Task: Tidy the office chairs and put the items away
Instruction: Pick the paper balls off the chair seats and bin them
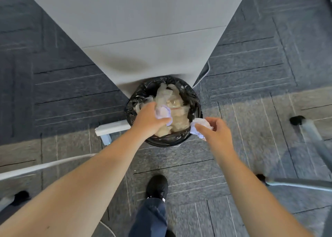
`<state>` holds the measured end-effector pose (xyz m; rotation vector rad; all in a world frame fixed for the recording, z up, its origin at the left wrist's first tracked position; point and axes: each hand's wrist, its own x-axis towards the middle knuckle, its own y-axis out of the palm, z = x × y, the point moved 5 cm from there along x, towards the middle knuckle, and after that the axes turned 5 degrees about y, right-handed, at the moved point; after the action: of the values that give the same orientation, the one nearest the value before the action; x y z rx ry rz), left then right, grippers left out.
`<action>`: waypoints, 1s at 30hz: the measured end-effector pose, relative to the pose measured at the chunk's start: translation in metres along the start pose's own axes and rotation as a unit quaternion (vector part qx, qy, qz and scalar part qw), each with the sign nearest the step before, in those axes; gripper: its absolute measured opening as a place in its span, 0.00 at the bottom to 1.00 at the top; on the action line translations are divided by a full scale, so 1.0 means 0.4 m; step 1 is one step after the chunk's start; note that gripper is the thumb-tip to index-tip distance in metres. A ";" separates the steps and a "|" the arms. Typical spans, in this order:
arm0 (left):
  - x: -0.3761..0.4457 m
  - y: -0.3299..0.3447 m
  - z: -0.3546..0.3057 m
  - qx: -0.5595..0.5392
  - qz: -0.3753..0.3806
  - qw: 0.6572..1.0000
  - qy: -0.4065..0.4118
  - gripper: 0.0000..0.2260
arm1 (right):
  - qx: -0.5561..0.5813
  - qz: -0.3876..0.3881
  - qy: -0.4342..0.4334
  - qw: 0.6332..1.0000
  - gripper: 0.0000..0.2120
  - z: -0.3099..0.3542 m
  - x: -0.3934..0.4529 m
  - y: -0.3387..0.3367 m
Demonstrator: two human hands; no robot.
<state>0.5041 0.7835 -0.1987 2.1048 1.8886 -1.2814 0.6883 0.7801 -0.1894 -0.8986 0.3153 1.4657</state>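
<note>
Your left hand (150, 119) grips a crumpled paper ball (163, 112) over the bin (195, 100); your right hand (218, 131) pinches a second paper wad (200, 124) above the bin's near-right rim.

Chair legs (312, 138) blurred, cut off at right edge.

Left hand (150, 119) and right hand (216, 130) each clutch crumpled paper above the lined bin (195, 100).
</note>
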 end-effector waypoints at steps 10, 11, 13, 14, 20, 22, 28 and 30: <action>-0.004 -0.055 0.042 0.044 -0.030 0.998 -0.032 0.21 | -0.027 0.007 0.013 1.000 0.18 0.006 0.053 0.077; -0.012 -0.063 0.042 0.043 -0.032 0.998 -0.031 0.21 | -0.029 0.012 0.015 0.999 0.20 0.012 0.053 0.086; -0.026 -0.076 0.038 0.048 -0.032 0.998 -0.033 0.21 | -0.027 0.027 0.023 0.999 0.24 0.022 0.048 0.100; -0.034 -0.084 0.030 0.048 -0.037 0.998 -0.032 0.20 | -0.028 0.033 0.026 0.999 0.25 0.028 0.042 0.103; -0.100 -0.117 -0.107 0.025 -0.066 0.997 0.014 0.16 | -0.008 -0.004 0.006 1.000 0.15 0.090 -0.041 0.008; -0.129 -0.117 -0.189 0.019 -0.060 0.997 0.043 0.15 | 0.020 -0.030 -0.001 0.999 0.13 0.127 -0.077 -0.059; -0.233 -0.080 -0.470 0.025 -0.014 0.990 0.139 0.13 | 0.097 -0.103 -0.030 0.989 0.05 0.229 -0.216 -0.308; -0.274 -0.054 -0.568 0.035 0.000 0.984 0.173 0.12 | 0.128 -0.124 -0.035 0.983 0.03 0.247 -0.269 -0.401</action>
<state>0.6167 0.8204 0.0251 2.5007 1.9882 -1.0502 0.7911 0.7927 0.0013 -0.6521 0.3195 1.1913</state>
